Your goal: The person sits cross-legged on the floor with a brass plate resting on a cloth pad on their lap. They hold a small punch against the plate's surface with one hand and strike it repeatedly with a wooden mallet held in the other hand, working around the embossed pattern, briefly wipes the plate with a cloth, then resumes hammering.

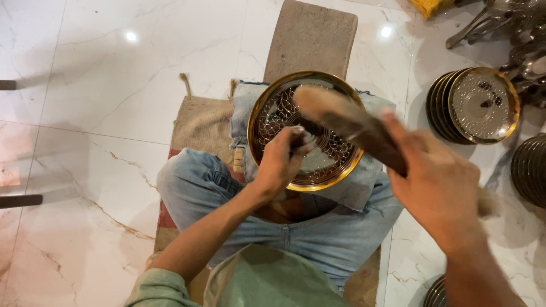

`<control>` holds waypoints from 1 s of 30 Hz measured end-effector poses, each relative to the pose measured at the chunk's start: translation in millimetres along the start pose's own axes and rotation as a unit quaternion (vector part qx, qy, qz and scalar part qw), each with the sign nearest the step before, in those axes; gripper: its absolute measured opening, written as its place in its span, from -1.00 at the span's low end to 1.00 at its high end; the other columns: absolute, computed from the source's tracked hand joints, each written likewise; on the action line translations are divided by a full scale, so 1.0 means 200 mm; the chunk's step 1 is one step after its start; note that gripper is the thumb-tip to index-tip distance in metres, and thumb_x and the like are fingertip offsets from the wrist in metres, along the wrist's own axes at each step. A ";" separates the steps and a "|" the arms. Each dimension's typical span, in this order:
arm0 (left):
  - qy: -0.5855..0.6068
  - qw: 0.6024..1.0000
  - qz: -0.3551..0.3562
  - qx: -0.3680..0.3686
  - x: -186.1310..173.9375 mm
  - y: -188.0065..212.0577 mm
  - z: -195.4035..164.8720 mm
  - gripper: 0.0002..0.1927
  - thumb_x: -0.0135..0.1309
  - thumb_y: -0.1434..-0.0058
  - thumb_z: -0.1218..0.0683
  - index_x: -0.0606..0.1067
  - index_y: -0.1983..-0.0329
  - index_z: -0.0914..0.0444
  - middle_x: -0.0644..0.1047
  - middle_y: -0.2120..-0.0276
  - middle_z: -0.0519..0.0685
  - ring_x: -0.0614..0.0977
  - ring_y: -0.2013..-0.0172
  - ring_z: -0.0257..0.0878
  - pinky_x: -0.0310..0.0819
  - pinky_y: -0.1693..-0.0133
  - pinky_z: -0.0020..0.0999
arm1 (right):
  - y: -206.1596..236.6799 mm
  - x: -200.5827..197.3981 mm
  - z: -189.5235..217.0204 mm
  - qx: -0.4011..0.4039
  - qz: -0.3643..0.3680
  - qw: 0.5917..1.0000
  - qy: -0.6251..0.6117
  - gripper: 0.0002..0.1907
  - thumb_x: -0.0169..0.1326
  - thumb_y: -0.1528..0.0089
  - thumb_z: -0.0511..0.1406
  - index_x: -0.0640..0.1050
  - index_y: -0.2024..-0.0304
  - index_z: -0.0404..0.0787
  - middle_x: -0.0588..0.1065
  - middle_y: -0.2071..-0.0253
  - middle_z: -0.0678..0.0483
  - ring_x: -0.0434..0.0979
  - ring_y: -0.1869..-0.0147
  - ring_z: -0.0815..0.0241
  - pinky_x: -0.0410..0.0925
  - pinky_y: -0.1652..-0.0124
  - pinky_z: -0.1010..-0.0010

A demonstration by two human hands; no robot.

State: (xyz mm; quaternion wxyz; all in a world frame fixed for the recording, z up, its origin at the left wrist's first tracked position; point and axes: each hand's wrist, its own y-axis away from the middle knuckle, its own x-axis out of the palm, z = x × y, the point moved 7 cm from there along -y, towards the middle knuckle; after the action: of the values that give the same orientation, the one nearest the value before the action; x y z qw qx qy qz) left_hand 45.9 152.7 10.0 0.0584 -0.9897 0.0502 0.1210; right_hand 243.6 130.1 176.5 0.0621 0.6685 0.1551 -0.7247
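Evidently left hand (280, 165): grips small dark tool, tip on round gold-rimmed engraved metal plate (273, 111) steadied on lap.
Right hand (441, 182): clenches blurred wooden mallet (347, 122) above it.

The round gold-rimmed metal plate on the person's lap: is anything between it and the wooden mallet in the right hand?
Nothing visible. The right hand holds the blurred wooden mallet directly over the round gold-rimmed metal plate. The left hand grips a small dark tool on the plate's face, beside the mallet's head, not under it.

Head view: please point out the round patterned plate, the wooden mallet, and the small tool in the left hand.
round patterned plate (273, 111), head view, inner engraved surface
wooden mallet (347, 122), head view, shaft
small tool (300, 141), head view, top end
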 end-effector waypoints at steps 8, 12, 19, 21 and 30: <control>-0.056 0.972 0.204 0.106 0.12 -0.12 -0.02 -0.47 0.20 -0.23 0.15 0.37 -0.26 0.32 0.56 0.04 0.20 0.63 0.06 0.13 0.52 0.06 -0.08 | 0.24 0.37 -0.32 0.176 -0.063 0.866 -0.464 -0.18 0.35 -0.16 -0.39 0.18 -0.35 -0.22 0.54 0.17 0.06 0.59 0.11 0.24 0.50 0.05 0.42; -0.075 0.964 0.224 0.124 0.14 -0.12 -0.02 -0.52 0.18 -0.27 0.15 0.39 -0.25 0.27 0.57 0.06 0.16 0.63 0.07 0.14 0.51 0.09 -0.05 | 0.29 0.36 -0.44 0.218 -0.106 0.835 -0.494 0.00 0.27 -0.19 -0.44 0.00 -0.54 -0.17 0.49 0.16 0.04 0.56 0.13 0.19 0.49 0.10 0.36; -0.044 0.921 0.333 0.199 0.22 -0.15 -0.05 -0.47 0.18 -0.15 0.21 0.46 -0.24 0.22 0.62 0.00 0.12 0.66 0.06 0.09 0.53 0.07 -0.07 | 0.56 0.57 -0.35 0.297 -0.044 0.883 -0.361 -0.08 0.29 -0.17 -0.37 0.12 -0.48 -0.16 0.52 0.00 -0.14 0.61 -0.02 -0.05 0.48 0.00 0.16; -0.041 0.892 0.373 0.252 0.25 -0.17 -0.08 -0.46 0.21 -0.12 0.21 0.47 -0.22 0.23 0.62 -0.04 0.13 0.65 0.04 0.09 0.53 0.04 -0.07 | 0.69 0.62 -0.25 0.234 0.026 0.967 -0.095 -0.13 0.29 -0.13 -0.37 0.26 -0.45 -0.04 0.58 -0.04 -0.15 0.63 0.02 -0.13 0.48 0.08 0.12; -0.087 0.861 0.459 0.201 0.31 -0.18 -0.03 -0.49 0.22 -0.15 0.15 0.50 -0.20 0.23 0.66 0.06 0.11 0.71 0.12 0.03 0.57 0.08 -0.10 | 0.92 0.76 -0.18 0.400 -0.125 0.795 -0.439 -0.13 0.29 -0.18 -0.32 0.13 -0.45 -0.11 0.48 0.05 -0.17 0.56 0.03 -0.03 0.48 0.01 0.19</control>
State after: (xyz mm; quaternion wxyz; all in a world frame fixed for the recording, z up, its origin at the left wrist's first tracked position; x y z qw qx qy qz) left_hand 110.4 182.0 4.5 0.1978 -0.8067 0.5171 0.2068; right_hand 317.7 -14.3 -1.4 -0.2409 0.2185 -0.1100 -0.9392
